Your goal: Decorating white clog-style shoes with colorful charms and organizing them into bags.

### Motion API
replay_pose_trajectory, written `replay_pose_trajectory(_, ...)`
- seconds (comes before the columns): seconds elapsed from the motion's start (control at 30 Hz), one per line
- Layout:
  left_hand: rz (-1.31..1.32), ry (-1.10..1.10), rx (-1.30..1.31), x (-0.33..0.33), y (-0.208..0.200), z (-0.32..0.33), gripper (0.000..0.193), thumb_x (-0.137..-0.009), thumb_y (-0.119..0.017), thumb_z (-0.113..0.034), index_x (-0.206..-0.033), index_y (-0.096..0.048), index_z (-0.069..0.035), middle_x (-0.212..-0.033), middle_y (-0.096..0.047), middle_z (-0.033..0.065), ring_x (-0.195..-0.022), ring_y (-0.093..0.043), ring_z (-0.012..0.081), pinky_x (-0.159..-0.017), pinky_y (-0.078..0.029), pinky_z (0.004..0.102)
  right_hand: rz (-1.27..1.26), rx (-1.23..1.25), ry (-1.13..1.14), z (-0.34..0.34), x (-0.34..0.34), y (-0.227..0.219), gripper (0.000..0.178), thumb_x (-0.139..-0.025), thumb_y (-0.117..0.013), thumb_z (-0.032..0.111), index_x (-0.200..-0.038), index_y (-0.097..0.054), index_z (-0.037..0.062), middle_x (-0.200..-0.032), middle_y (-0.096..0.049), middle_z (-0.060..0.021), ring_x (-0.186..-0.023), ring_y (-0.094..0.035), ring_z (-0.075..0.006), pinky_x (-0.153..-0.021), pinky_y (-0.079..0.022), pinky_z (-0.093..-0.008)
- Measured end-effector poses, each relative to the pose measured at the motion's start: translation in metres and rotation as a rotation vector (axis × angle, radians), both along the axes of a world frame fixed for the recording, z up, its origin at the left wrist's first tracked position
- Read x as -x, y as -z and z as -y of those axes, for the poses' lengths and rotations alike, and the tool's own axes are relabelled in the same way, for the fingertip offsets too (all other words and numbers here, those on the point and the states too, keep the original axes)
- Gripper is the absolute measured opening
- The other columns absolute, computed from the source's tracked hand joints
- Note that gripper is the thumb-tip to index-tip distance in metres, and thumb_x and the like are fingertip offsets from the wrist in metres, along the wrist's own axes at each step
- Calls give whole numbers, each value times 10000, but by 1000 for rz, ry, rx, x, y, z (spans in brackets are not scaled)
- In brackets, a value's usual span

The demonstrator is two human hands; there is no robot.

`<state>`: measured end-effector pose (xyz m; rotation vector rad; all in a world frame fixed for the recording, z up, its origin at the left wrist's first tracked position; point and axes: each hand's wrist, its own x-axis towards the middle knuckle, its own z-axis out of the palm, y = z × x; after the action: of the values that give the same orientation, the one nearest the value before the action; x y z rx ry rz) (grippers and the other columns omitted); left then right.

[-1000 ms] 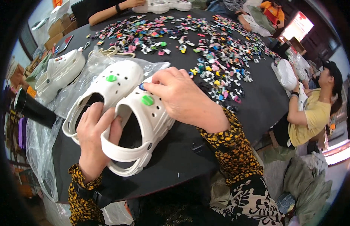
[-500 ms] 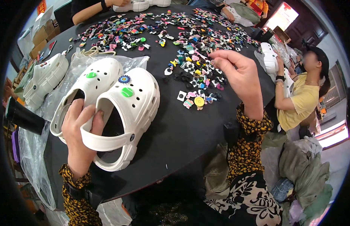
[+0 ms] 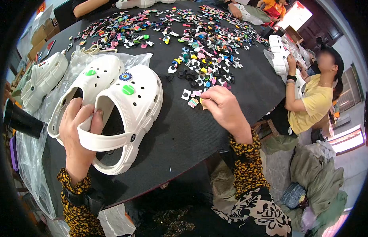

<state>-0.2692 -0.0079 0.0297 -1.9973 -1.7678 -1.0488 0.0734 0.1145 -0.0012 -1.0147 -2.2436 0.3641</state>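
Note:
My left hand [image 3: 78, 132] is closed round the inner sides of two white clogs, held side by side at their heel openings. The nearer clog [image 3: 149, 85] carries a blue flower charm [image 3: 125, 76] and a green round charm [image 3: 128, 90]. On the other clog [image 3: 108, 66] sits a green charm [image 3: 90, 72]. My right hand [image 3: 226, 110] is over the table with its fingertips pinched at a yellow button charm [image 3: 202, 103], mostly hidden by the fingers. Beside it lie a white square charm [image 3: 186, 94] and a pastel charm [image 3: 193, 102].
Many mixed shoe charms [image 3: 207, 47] spread over the black table [image 3: 184, 134]. At the left are another white clog [image 3: 43, 81], clear plastic [image 3: 31, 170] and a dark cylinder [image 3: 21, 120]. A person in yellow [image 3: 314, 100] handles white clogs at the right; others work at the far side.
My right hand has come down and left from above the charm pile to the yellow button charm. My left hand keeps its hold on the clogs.

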Motion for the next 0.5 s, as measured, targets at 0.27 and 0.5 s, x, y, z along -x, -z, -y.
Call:
replay_pose_trajectory(0.27, 12, -1, 10, 2, 3, 0, 142, -756, -722, -59, -859, -641, -6, -918, -573, 166, -811, -593, 363, -704, -469, 419, 176, -86, -26, 6, 8, 5, 204, -822, -696, 135, -1017, -684, 77, -1029, -614, -78, -1044, -546, -267, -919, -392, -394)
replay_pose_trajectory(0.5, 17, -8, 11, 3, 2, 0, 154, -747, -728, -60, -867, -650, -4, -955, -589, 173, -842, -602, 369, -732, -475, 425, 246, -161, -43, 4, 12, 3, 168, -829, -694, 141, -979, -669, 72, -1037, -610, -68, -1030, -547, -255, -895, -394, -393)
